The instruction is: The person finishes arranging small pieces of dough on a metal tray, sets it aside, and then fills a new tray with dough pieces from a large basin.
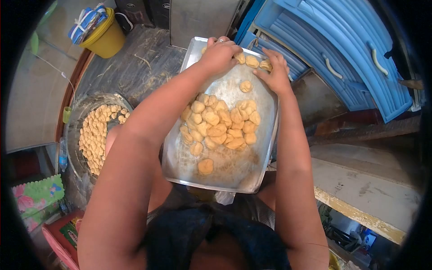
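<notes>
A metal baking tray [180, 168] rests across my lap, with a heap of pale yellow dough balls [218, 119] in its middle. A short row of dough balls [252, 61] lines the far edge. My left hand [220, 55] is bent over the left part of that row, its fingertips against a dough ball and partly hidden. At the far right corner, my right hand [275, 72] has its thumb and fingers around the row's end dough ball [265, 65]. Single dough balls lie apart, one below the row and one near the tray's close edge.
To the left on the floor stands a round basin [72, 130] full of more dough pieces [93, 137]. A yellow bucket [107, 38] holds blue packages behind it. Blue plastic drawers [333, 49] stand at the right, above a worn wooden shelf [369, 184].
</notes>
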Tool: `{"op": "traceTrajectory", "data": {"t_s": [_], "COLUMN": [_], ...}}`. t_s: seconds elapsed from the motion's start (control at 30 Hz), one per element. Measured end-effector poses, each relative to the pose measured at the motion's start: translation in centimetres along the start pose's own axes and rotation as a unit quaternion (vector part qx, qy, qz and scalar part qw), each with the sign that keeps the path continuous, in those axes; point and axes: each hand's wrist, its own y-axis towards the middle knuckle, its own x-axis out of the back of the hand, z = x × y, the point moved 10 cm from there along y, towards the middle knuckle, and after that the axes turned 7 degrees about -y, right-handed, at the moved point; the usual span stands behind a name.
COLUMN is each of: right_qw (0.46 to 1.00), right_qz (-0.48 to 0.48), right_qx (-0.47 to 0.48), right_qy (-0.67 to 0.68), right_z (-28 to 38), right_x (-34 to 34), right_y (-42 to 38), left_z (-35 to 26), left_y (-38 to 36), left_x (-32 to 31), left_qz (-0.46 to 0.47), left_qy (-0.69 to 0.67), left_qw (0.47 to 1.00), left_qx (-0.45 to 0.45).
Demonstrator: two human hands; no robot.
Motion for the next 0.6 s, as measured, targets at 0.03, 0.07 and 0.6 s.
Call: {"op": "traceTrajectory", "data": {"t_s": [0.03,0.07,0.6], "right_qw": [1.000,0.997,0.991], "right_qz": [0.024,0.069,0.106], "right_qx": [-0.011,0.005,0.046], "right_qy": [0.000,-0.018,-0.074], "right_z": [-1.1,-1.7,5.1], "right_x": [-0.4,-1.3,-3.7], "right_y": [-0.3,-0.5,1.3], "left_z": [0.0,0.0,5.1], "left_y": [0.1,0.1,-2.8], "left_x": [-0.3,-0.3,2.4], "left_qz": [0.001,-0.001,0.012], "left_qy": [0.000,0.002,-0.024], "left_qw": [1.000,1.000,0.994], "left_qx": [0.000,0.007,0.109]}}
